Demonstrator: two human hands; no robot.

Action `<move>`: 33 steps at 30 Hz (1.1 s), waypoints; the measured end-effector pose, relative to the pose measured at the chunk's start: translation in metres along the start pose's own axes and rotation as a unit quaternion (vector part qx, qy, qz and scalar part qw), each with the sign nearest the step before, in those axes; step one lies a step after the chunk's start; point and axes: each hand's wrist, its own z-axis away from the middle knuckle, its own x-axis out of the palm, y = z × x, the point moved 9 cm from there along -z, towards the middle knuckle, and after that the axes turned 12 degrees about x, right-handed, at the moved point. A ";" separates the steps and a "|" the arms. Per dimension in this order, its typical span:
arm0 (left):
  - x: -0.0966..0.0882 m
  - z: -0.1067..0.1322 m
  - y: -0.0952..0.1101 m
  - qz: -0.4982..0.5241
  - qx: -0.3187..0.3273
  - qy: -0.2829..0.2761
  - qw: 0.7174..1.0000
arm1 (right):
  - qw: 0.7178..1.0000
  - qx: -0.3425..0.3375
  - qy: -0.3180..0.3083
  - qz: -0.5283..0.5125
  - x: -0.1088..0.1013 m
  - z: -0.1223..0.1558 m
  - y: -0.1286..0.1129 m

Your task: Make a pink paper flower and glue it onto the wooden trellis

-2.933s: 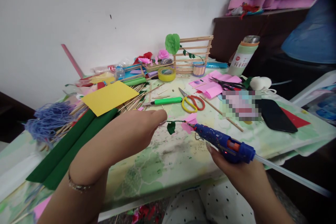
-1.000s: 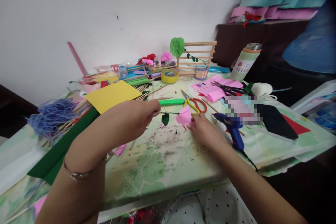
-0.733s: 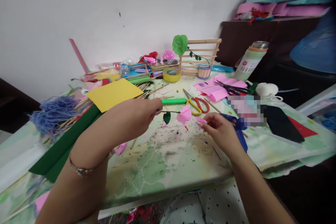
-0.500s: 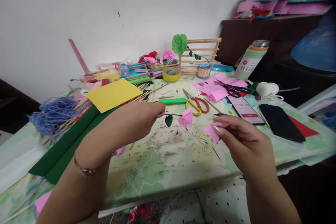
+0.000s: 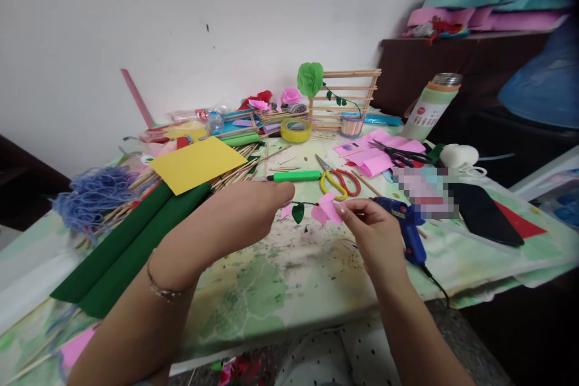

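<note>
My left hand is closed around one end of a thin dark stem, which carries a green paper leaf. At the stem's other end sits a pink paper flower. My right hand pinches a pink paper petal right at that flower; whether petal and flower are stuck together I cannot tell. Beside the right hand a blue glue gun lies on the table, its cord hanging over the edge. A bit of pink paper shows by the left fingers.
Scissors and a green marker-like stick lie beyond my hands. Dark green paper, yellow paper and blue yarn crowd the left. A stick trellis, bottle and black phone stand or lie farther off.
My right hand has moved left with the pink petal, bringing it up to the flower. The left hand has shifted slightly right. The glue gun now shows beside the right hand.
</note>
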 end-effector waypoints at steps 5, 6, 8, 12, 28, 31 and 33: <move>0.000 0.002 0.002 0.009 0.002 -0.007 1.000 | 0.995 -0.031 0.039 0.081 0.001 0.004 -0.003; 0.000 0.002 0.003 0.014 0.005 -0.003 1.000 | 0.993 -0.048 0.049 0.096 0.001 0.005 -0.005; -0.001 0.002 0.004 0.021 0.008 0.005 1.000 | 0.987 -0.085 0.062 0.125 0.002 0.007 -0.010; -0.001 0.002 0.003 0.021 0.005 0.007 1.000 | 0.965 -0.169 0.102 0.171 0.000 0.014 -0.021; -0.011 0.008 -0.019 0.250 -0.090 0.177 0.948 | 0.890 -0.402 0.133 0.168 0.008 0.097 -0.047; -0.016 0.011 -0.020 0.315 -0.105 0.245 0.911 | 0.980 -0.185 0.022 -0.070 0.008 0.067 -0.020; -0.025 0.014 -0.009 0.272 -0.082 0.291 0.914 | 0.980 -0.010 -0.076 -0.183 0.027 0.050 -0.003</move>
